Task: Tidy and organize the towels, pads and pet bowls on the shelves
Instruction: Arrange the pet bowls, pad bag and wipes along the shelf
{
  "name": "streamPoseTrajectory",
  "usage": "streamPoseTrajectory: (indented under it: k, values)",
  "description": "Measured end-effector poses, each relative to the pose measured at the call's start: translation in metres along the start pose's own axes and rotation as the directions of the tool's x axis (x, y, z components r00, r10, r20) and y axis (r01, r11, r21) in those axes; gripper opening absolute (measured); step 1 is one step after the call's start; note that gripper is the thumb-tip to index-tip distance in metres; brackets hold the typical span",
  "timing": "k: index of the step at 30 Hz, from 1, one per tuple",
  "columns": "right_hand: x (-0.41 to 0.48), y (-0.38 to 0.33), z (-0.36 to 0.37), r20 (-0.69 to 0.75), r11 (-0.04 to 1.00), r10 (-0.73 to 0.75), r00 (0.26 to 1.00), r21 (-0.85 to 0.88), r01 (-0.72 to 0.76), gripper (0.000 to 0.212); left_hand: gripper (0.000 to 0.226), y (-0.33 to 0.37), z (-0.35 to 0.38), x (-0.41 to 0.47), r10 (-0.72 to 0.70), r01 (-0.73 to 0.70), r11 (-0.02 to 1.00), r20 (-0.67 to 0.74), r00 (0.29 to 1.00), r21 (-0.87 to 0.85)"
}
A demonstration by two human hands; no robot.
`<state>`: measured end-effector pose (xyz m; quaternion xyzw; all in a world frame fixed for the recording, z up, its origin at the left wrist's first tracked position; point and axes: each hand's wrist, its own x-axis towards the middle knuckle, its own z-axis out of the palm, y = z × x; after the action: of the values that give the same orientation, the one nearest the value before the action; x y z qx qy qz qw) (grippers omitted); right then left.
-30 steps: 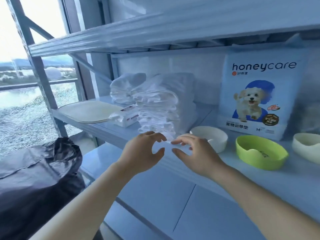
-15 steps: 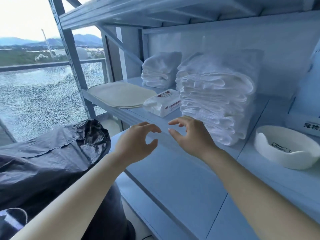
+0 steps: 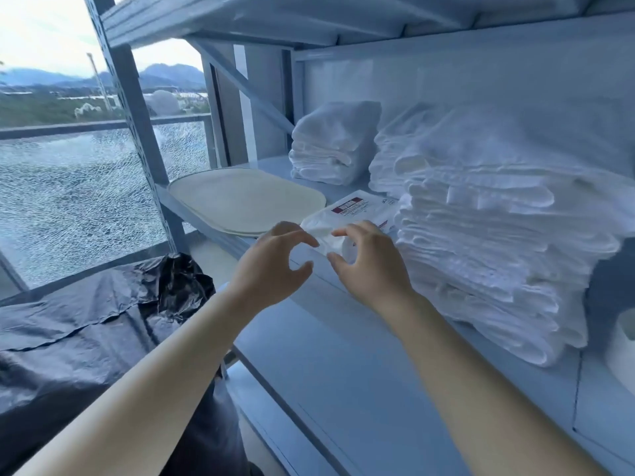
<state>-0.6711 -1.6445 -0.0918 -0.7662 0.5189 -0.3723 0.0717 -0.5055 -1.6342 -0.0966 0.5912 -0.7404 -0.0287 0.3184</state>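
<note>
On the shelf [image 3: 343,355], near its front edge, a small plastic-wrapped pack [image 3: 357,209] with a red label is parked between the cream pad [image 3: 247,201] and the big towel stack [image 3: 481,218], right up against the stack. The left hand [image 3: 275,266] is held half-curled just by the pack's crinkly near end with nothing in it. The right hand [image 3: 367,262] is cupped round that same end, but whether the wrapper is actually pinched can't be told. The pack is probably light, squishy and a bit slippery, so it's best taken across its body rather than by the loose film. Towels are soft and floppy, so a stack should be lifted from underneath. Counted: two towel stacks (a smaller stack [image 3: 335,146] at the back), one pack, one pad for sure (maybe two layered), one bowl [image 3: 622,348] half cut off at the right.
</note>
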Motion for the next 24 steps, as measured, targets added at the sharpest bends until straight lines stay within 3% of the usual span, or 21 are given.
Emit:
streamPoseTrajectory:
  k: [4,9,24]
  values:
    - [0.008,0.006,0.012,-0.011,0.996,0.004,1.000,-0.089,-0.005,0.046,0.045,-0.008,0.014,0.031,0.059,-0.059,0.998,0.002,0.998,-0.017]
    - [0.011,0.011,0.022,-0.026,0.986,0.007,1.000,-0.166,-0.012,0.055,0.076,-0.015,0.033,0.059,0.184,-0.176,0.982,0.147,0.972,-0.065]
    - [0.006,0.006,0.019,-0.103,0.976,0.082,0.991,-0.194,-0.101,0.051,0.068,-0.025,0.024,0.055,0.309,-0.303,0.951,0.129,0.942,-0.067]
